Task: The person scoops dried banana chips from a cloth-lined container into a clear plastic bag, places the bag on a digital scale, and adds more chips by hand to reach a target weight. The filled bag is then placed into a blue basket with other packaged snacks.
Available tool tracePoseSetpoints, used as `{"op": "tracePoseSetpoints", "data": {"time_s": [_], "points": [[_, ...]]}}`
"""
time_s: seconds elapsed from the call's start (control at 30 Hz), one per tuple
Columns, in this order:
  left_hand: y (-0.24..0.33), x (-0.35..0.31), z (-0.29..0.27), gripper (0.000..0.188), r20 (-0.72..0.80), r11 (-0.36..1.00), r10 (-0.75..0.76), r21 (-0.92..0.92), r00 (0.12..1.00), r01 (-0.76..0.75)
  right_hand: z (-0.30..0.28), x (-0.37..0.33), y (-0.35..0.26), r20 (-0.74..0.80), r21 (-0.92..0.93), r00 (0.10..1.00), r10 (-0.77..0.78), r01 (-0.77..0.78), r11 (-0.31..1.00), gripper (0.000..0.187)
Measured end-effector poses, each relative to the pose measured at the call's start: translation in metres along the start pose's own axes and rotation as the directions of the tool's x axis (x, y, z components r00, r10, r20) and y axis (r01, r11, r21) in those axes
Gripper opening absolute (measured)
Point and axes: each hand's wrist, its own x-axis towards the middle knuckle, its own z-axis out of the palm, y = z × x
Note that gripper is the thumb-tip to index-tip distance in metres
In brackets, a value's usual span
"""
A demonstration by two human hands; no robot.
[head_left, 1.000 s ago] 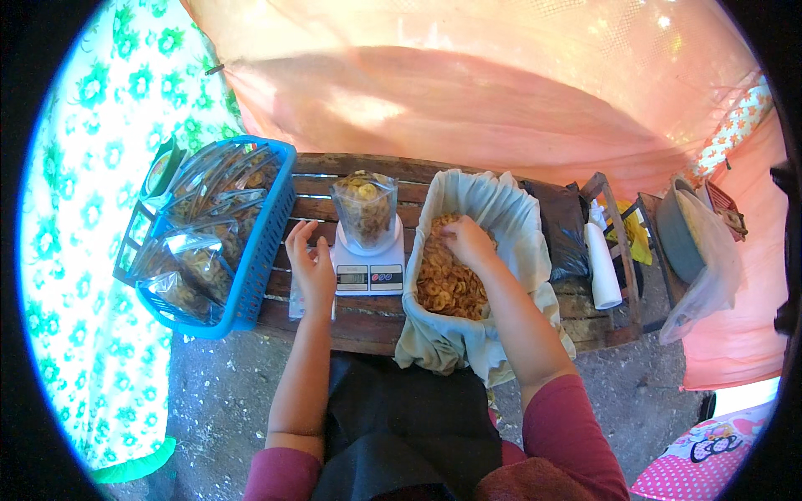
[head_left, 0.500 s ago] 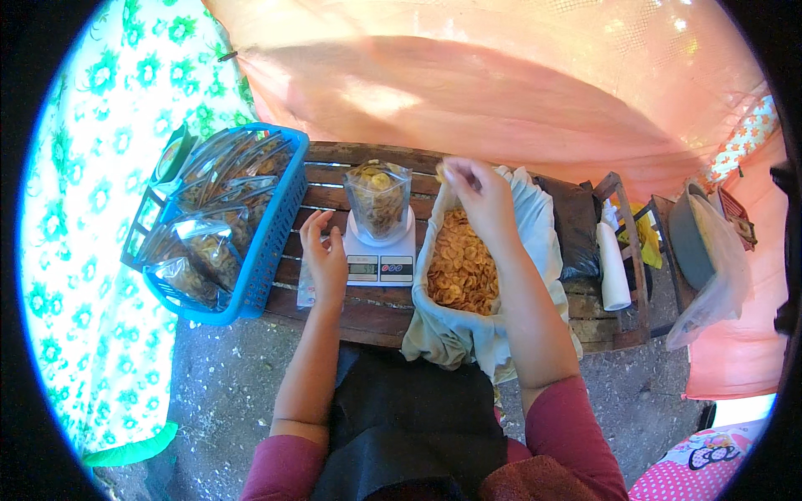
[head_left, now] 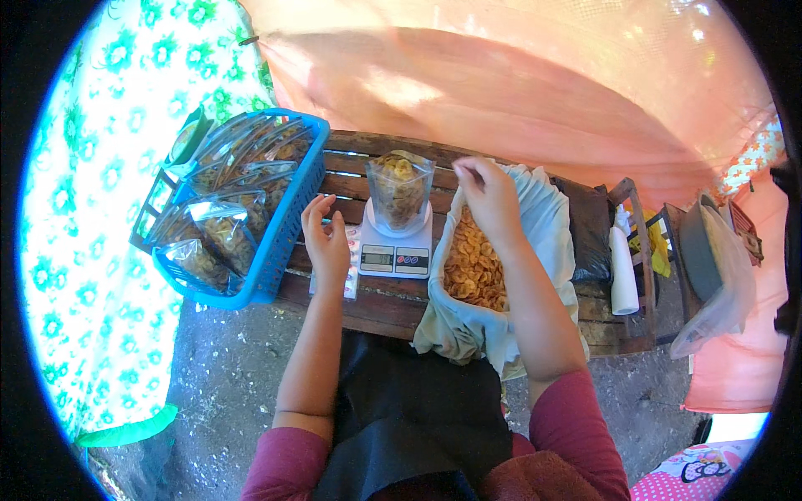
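Note:
A clear pouch [head_left: 399,196] partly filled with banana chips stands upright on a white digital scale [head_left: 376,272]. My left hand [head_left: 327,246] hovers left of the scale, fingers loosely curled and apart, holding nothing. To the right of the pouch, my right hand [head_left: 491,200] is raised over the far part of a container lined with pale cloth [head_left: 547,221]. Its fingertips are pressed together; whatever they may hold is too small to make out. Loose golden-brown chips [head_left: 474,271] lie inside the lined container, partly covered by my right forearm.
A blue plastic basket [head_left: 266,255] of filled clear pouches [head_left: 225,234] stands at the left. Small packets [head_left: 341,280] lie beside the scale on the slatted wooden table [head_left: 376,313]. A black bag [head_left: 589,230], white bottle [head_left: 622,271] and grey tub [head_left: 700,250] are at the right.
The whole view has shifted slightly, moving the table things rightward in the picture. A chip seen at my right fingertips earlier no longer shows. Both hands keep nearly the same places beside the pouch.

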Motion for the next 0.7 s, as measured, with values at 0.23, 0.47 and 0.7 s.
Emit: {"op": "tracePoseSetpoints", "data": {"time_s": [0.23,0.47,0.7], "points": [[-0.001,0.003,0.005,0.027,0.012,1.0,0.015,-0.008,1.0,-0.015,-0.049,-0.077,0.051,0.498,-0.364,0.782,0.376,-0.206,0.909,0.031],[0.01,-0.001,0.009,0.025,0.017,0.999,-0.01,-0.051,1.0,0.011,-0.037,-0.108,0.069,0.506,-0.41,0.78,0.367,-0.157,0.899,0.041],[0.013,0.004,-0.001,0.025,-0.005,1.0,0.003,-0.024,1.0,-0.003,-0.056,-0.082,0.112,0.503,-0.075,0.659,0.559,-0.61,0.788,0.045]]}}
